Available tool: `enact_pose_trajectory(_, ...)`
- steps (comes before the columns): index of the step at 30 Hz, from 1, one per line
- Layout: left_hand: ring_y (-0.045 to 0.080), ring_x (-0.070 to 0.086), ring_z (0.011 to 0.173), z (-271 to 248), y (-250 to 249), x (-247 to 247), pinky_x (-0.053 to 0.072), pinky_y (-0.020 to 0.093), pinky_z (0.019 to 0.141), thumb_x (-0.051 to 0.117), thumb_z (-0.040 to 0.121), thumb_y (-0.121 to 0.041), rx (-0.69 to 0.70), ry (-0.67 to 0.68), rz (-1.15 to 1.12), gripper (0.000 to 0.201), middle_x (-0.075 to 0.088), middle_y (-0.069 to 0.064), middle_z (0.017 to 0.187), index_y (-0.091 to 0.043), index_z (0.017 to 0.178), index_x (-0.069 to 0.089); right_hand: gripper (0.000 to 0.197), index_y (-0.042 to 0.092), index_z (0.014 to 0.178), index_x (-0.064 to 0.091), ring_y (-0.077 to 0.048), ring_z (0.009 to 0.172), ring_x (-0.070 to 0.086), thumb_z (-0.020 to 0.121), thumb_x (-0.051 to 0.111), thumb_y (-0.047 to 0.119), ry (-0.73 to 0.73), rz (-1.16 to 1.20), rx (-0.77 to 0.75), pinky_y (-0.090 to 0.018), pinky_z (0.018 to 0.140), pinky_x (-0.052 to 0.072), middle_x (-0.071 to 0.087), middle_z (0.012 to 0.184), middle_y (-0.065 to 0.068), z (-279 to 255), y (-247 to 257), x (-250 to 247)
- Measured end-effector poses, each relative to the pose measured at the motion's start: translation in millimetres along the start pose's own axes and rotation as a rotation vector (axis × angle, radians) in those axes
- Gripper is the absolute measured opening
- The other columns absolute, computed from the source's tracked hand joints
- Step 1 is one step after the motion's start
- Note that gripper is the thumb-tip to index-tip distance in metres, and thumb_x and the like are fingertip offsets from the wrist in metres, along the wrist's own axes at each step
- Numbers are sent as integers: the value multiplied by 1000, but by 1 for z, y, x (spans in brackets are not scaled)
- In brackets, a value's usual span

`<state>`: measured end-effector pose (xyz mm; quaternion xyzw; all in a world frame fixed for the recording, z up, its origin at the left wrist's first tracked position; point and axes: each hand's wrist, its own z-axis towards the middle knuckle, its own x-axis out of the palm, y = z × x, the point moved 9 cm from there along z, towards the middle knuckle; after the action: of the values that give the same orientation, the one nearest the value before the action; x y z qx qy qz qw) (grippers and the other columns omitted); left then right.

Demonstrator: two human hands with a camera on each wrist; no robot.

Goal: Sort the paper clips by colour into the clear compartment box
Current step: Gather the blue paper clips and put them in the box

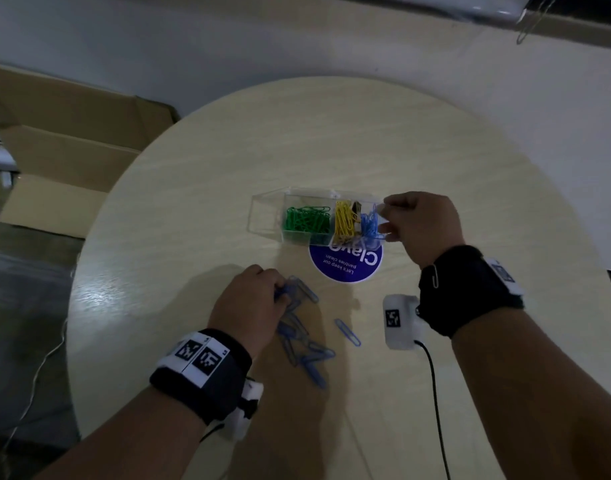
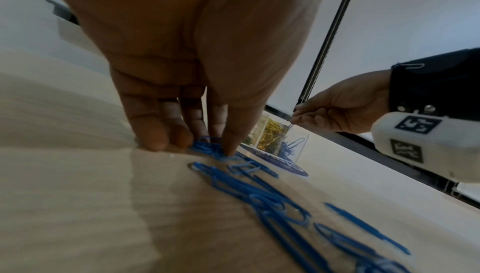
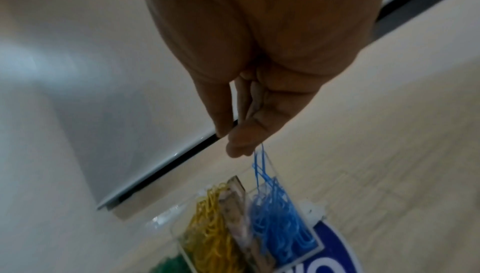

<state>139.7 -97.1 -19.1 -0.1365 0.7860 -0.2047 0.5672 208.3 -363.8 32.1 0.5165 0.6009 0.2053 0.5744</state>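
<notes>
The clear compartment box [image 1: 262, 211] lies mid-table; it holds green clips [image 1: 307, 220], yellow clips [image 1: 344, 218] and blue clips [image 1: 370, 226], and its left end is empty. My right hand [image 1: 383, 220] hovers at the box's right end. It pinches one blue clip [image 3: 259, 159] between thumb and finger [image 3: 233, 146], dangling over the blue pile [image 3: 280, 222]. Several loose blue clips [image 1: 304, 344] lie near the front of the table. My left hand [image 1: 279, 294] is at the far end of that pile, fingertips [image 2: 228, 150] down on the table and pinching blue clips [image 2: 207, 146].
A round blue sticker [image 1: 345, 266] sits under the box's near edge. One blue clip [image 1: 347, 332] lies apart to the right of the pile. Cardboard boxes [image 1: 72, 150] stand beyond the table's left rim. A silver clip [image 1: 435, 277] hangs on the right wristband.
</notes>
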Motion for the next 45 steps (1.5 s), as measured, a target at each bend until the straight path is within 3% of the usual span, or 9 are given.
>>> enact_pose_trajectory(3, 23, 56, 96, 0, 3, -1, 48, 35, 83, 59, 91, -31, -10, -2, -20, 19, 54, 1, 99, -22, 106, 64, 9, 17, 87, 73, -17, 65, 70, 79, 68, 18, -100, 63, 8, -31, 59, 55, 74, 78, -2, -5, -9, -14)
enact_pose_trajectory(7, 23, 55, 94, -2, -2, -1, 47, 36, 80, 58, 91, -41, 21, -19, -15, 27, 52, 2, 102, -19, 107, 63, 11, 22, 89, 70, -13, 75, 60, 80, 68, 28, -158, -270, -77, -23, 63, 39, 69, 81, 6, -26, -11, -22)
enact_pose_trajectory(14, 28, 59, 90, -3, 6, -3, 46, 37, 78, 65, 86, -19, 79, 5, 13, 12, 56, 6, 99, -16, 98, 64, 36, 22, 97, 64, -26, 86, 60, 69, 75, 41, 354, -667, -160, -31, 74, 45, 59, 94, -4, -124, -64, 71)
enact_pose_trajectory(18, 29, 59, 87, -9, 3, -8, 48, 38, 74, 64, 85, -24, 130, -17, 85, 13, 56, 5, 95, -17, 95, 66, 10, 18, 88, 64, -34, 83, 60, 78, 64, 22, 336, -688, -269, -36, 69, 44, 58, 87, -7, -145, -61, 83)
enact_pose_trajectory(23, 29, 57, 81, -21, -4, -4, 48, 37, 66, 69, 82, -31, 223, -2, 204, 14, 55, 2, 89, -21, 90, 66, 33, 20, 89, 63, -29, 82, 53, 70, 51, 44, 417, -750, -370, -36, 72, 46, 55, 88, -4, -166, -56, 102)
enact_pose_trajectory(29, 29, 59, 86, -22, -4, -1, 46, 37, 70, 59, 88, -24, 206, 55, 199, 9, 56, 2, 94, -21, 93, 65, 18, 22, 88, 64, -29, 80, 58, 73, 55, 22, 406, -768, -326, -36, 71, 48, 61, 84, -3, -178, -62, 98)
enact_pose_trajectory(34, 24, 59, 88, -17, 0, -3, 42, 31, 75, 62, 89, -21, 135, 66, -13, 9, 58, 0, 91, -20, 96, 67, 17, 24, 82, 64, -29, 76, 59, 68, 56, 22, 414, -763, -244, -35, 70, 47, 60, 81, -1, -181, -73, 87)
enact_pose_trajectory(40, 16, 58, 73, -5, -37, -23, 44, 31, 68, 63, 90, -25, 104, -56, -270, 9, 63, -4, 77, -21, 83, 64, 12, 20, 95, 57, -27, 88, 54, 89, 47, 20, 489, -660, -198, -35, 76, 42, 49, 98, -4, -186, -78, 73)
enact_pose_trajectory(45, 13, 53, 63, 36, -96, -37, 34, 29, 58, 58, 93, -26, 119, -112, -366, 18, 60, -3, 69, -14, 81, 62, 14, 24, 84, 57, -20, 73, 53, 73, 51, 17, 444, -563, -217, -30, 66, 43, 52, 83, 4, -180, -86, 54)
